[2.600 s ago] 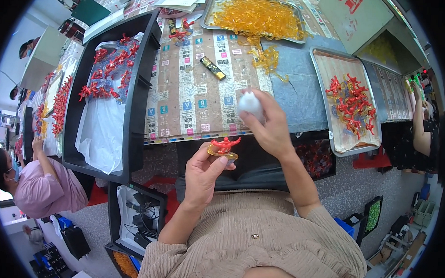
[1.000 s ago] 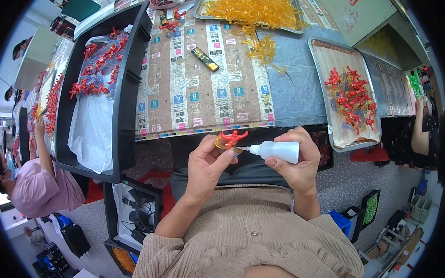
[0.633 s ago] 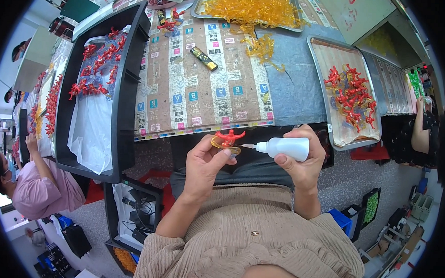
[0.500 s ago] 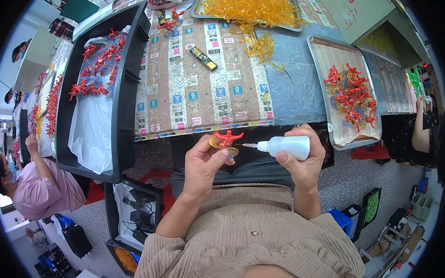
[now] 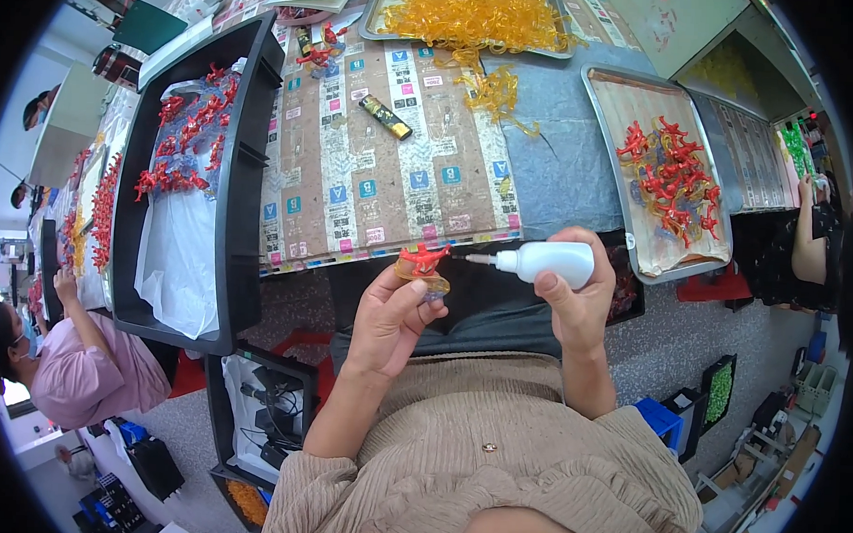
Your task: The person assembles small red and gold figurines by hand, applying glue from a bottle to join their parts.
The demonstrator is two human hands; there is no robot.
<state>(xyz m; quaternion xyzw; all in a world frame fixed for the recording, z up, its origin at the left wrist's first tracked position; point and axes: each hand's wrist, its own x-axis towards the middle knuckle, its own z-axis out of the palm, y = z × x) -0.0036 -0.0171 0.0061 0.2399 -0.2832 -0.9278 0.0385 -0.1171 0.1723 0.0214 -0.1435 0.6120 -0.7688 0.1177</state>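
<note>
Between the thumb and fingers of my left hand point(image 5: 384, 326) is a small red figurine point(image 5: 423, 259) on a translucent yellow and bluish base point(image 5: 433, 287), held just off the table's front edge. My right hand point(image 5: 585, 305) is wrapped round a white squeeze bottle point(image 5: 556, 260) lying nearly level. Its thin nozzle point(image 5: 479, 259) points left at the figurine, and its dark tip comes close to the figurine's outstretched part. Whether the tip touches it I cannot tell.
A black bin point(image 5: 247, 185) with similar red figurines stands left; a metal tray point(image 5: 650, 274) with more is at right. Yellow translucent pieces point(image 5: 473, 14) fill a tray at the back, some spilling over. A black-and-gold lighter point(image 5: 385, 117) lies on the patterned table cover. One person point(image 5: 94, 368) sits at left.
The figurine has been turned and tilted in my left hand, and has shifted slightly left. My right hand has raised the bottle a little, so its nozzle now sits higher.
</note>
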